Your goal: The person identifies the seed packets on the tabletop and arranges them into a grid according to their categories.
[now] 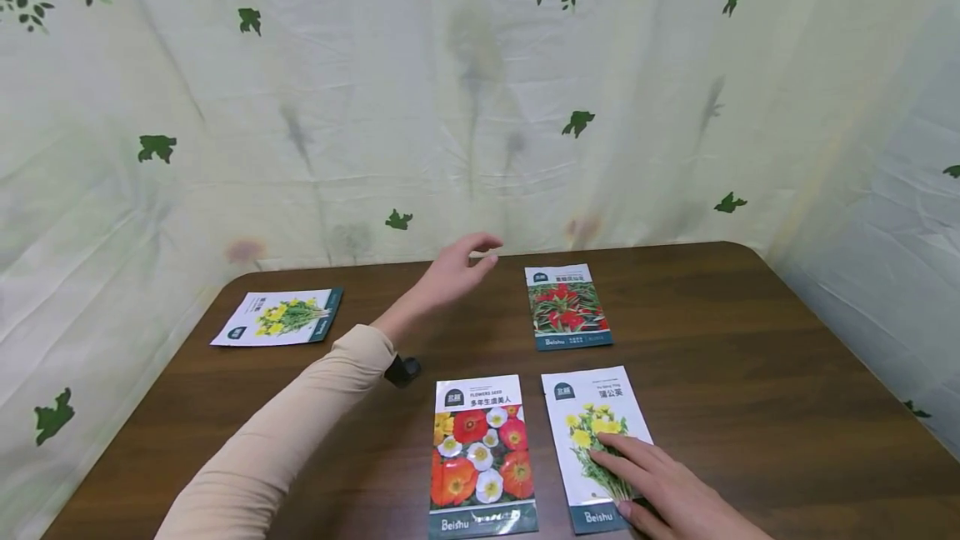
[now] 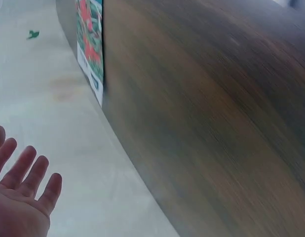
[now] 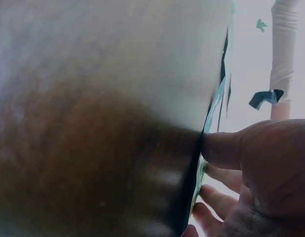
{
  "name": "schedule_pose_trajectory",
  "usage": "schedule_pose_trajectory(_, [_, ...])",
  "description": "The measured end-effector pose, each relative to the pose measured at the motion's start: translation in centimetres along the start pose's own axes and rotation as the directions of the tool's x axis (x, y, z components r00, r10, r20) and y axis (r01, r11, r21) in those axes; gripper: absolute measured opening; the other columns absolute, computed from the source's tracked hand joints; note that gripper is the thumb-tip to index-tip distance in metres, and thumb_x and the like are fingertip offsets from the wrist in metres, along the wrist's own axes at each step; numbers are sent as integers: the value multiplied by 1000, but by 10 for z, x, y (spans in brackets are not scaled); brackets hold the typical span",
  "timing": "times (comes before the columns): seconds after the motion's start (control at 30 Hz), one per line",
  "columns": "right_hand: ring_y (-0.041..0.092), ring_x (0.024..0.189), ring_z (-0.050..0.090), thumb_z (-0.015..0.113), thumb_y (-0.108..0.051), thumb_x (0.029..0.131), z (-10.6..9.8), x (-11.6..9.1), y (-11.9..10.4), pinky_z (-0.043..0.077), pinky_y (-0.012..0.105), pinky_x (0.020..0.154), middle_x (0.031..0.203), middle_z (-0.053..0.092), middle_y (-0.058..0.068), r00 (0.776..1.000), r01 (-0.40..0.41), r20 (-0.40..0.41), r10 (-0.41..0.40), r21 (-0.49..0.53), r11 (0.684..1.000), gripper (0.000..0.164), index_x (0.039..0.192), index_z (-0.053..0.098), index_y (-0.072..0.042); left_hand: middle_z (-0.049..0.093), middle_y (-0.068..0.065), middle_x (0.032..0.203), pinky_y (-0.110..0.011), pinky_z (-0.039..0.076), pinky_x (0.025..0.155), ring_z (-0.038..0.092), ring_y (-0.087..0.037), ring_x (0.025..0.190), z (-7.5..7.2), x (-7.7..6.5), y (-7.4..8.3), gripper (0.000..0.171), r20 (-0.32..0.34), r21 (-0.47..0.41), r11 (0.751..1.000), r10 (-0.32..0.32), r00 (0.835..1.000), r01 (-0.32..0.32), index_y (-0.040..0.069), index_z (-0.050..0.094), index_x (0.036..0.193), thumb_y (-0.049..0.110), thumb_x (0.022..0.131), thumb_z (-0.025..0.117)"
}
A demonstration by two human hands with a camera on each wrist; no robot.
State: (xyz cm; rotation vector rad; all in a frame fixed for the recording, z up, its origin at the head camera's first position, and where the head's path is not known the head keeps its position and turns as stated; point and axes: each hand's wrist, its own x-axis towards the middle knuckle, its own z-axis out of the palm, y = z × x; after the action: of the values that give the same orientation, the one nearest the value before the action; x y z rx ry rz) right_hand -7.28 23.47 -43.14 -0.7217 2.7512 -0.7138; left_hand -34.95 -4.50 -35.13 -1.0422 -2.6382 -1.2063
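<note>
My left hand (image 1: 453,269) hangs over the far part of the table with loosely bent fingers and nothing in them; the left wrist view shows its palm and spread fingertips. Right of it lies a seed packet with red flowers (image 1: 568,307). At the near right, the fingers of my right hand (image 1: 671,486) rest on a seed packet with yellow flowers (image 1: 570,461). Just left of that lies a seed packet with red, orange and white poppies (image 1: 480,457). Another yellow-flower seed packet (image 1: 273,317) lies sideways at the far left.
All the packets lie flat on a dark brown wooden table (image 1: 750,382) with rounded far corners. Behind the table's far edge hangs a pale curtain (image 1: 375,107) with leaf prints. A black strap with a small device (image 1: 402,370) sits at my left wrist.
</note>
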Motion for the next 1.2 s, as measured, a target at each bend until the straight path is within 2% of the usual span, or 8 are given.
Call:
schedule_pose_trajectory(0.13, [26,128,43,49,-55,97,0,-1,0,48,49,94,151,39,0,1000,9,-8,-9,3,1000,58,148,45,-29,57,-5,133,-41,43,102,49,-20,126,-15,-14,-10,31,-23,16,999,-50,998,51,10,58,130,21,102,54])
schedule_pose_trajectory(0.33, [25,128,42,48,-56,97,0,-1,-1,49,47,94,151,39,0,1000,12,-7,-13,-10,1000,59,148,45,-28,56,-10,136,-47,40,104,46,-24,129,-37,-34,-22,33,-47,9,994,-107,993,107,9,57,132,24,102,54])
schedule_pose_trajectory(0.67, [24,126,43,48,-56,97,0,0,-3,48,48,94,150,40,-1,1000,13,-23,-14,-39,999,59,148,45,-28,59,-11,129,-47,41,102,52,-28,123,-75,-70,-42,33,-131,32,987,-149,980,155,7,59,129,26,102,54])
schedule_pose_trajectory(0.8, [23,126,43,48,-57,97,0,0,-4,49,48,94,151,39,-1,1000,8,-20,-9,-38,999,59,148,45,-28,59,-13,130,-48,39,103,52,-29,123,-89,-87,-51,34,-151,67,976,-195,969,206,8,58,130,29,103,52])
schedule_pose_trajectory(0.97, [23,126,43,47,-58,97,0,0,-4,49,47,94,151,39,-2,1000,9,-15,-9,-38,999,60,149,45,-29,56,-16,133,-52,36,104,48,-33,126,-108,-108,-62,38,-168,69,960,-256,952,270,6,55,134,29,104,50])
schedule_pose_trajectory(1.2, [23,126,44,48,-56,97,1,-1,-3,49,47,93,151,39,-2,999,20,-36,-23,-59,998,58,149,44,-29,53,-23,134,-57,37,99,47,-41,127,-131,-130,-82,44,-213,29,940,-326,921,339,4,47,141,29,104,48])
